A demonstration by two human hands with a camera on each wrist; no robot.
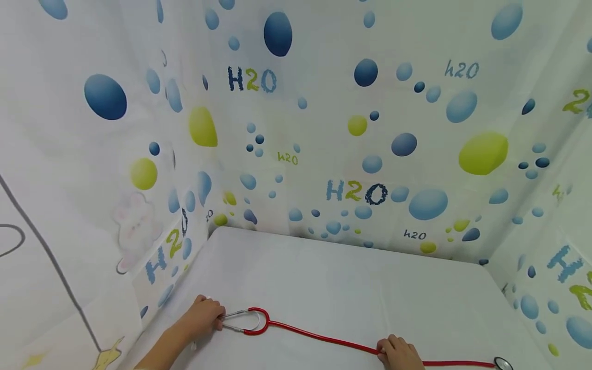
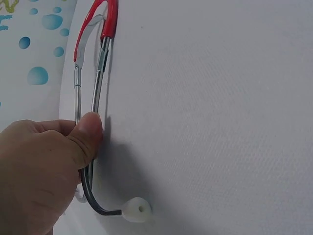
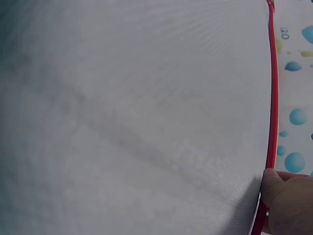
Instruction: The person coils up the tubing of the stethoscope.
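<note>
A stethoscope (image 1: 319, 336) with red tubing is stretched across the white table from left to right. My left hand (image 1: 206, 312) grips its two metal ear tubes (image 2: 96, 93) between thumb and fingers, and a white eartip (image 2: 137, 209) sticks out below that hand in the left wrist view. Farther right, my right hand (image 1: 400, 353) pinches the red tube (image 3: 274, 98) between thumb and fingers. The round chest piece (image 1: 502, 364) lies beyond the right hand, near the lower right of the head view. The other eartip is mostly hidden behind the left hand.
White curtains (image 1: 314, 128) printed with blue and green drops and H2O lettering enclose the table (image 1: 324, 272) at the back and both sides. At the left, a pale cartoon figure (image 1: 137, 226) and a grey line show on the curtain.
</note>
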